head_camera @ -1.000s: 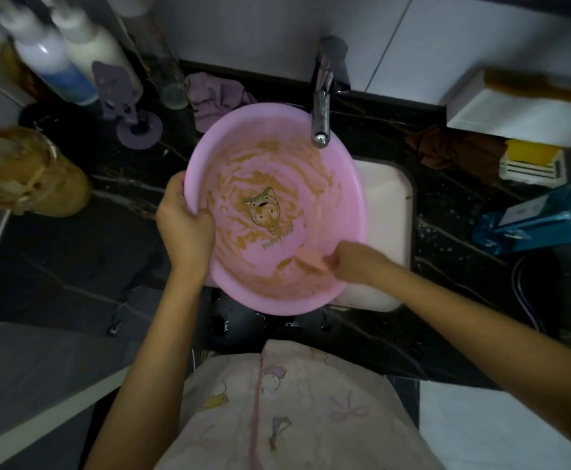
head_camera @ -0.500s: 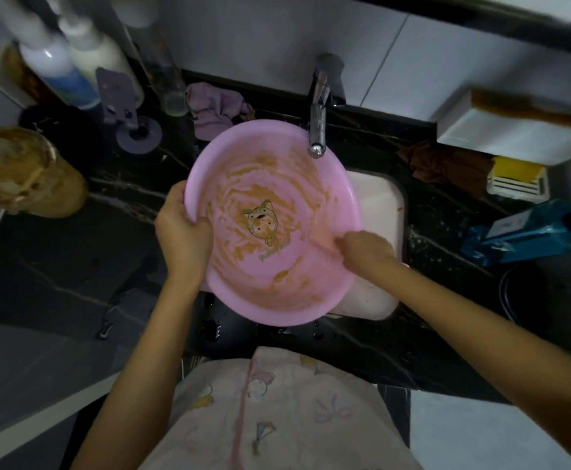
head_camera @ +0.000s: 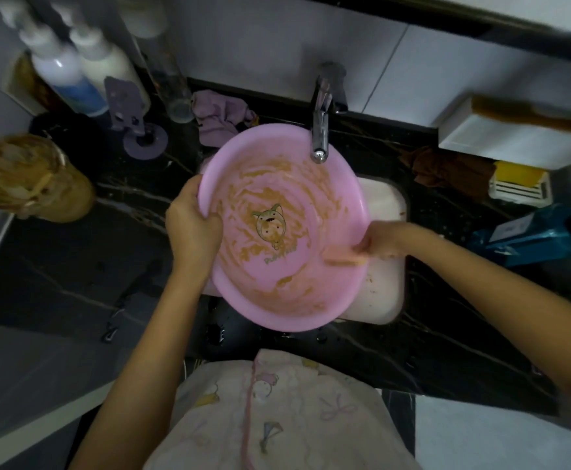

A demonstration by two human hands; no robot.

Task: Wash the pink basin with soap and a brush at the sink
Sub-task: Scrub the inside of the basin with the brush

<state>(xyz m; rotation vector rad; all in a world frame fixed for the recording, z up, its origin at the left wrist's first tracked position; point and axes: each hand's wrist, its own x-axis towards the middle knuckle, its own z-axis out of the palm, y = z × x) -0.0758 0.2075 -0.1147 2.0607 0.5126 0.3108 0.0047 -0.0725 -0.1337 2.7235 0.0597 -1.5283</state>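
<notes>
**Scrub barely begun**

The basin tilts over the sink, its far rim under the tap, with brown smears across most of its inside. Left of the tap, the left hand curls round its rim. Right of the tap, the right hand clasps a blurred brush. Most of the scrubbing and the rinsing likely remain.

The round pink basin, smeared brown around a cartoon animal print, sits over the white sink, near rim overhanging the bench; the blurred pale-orange brush touches its inner right wall.
</notes>
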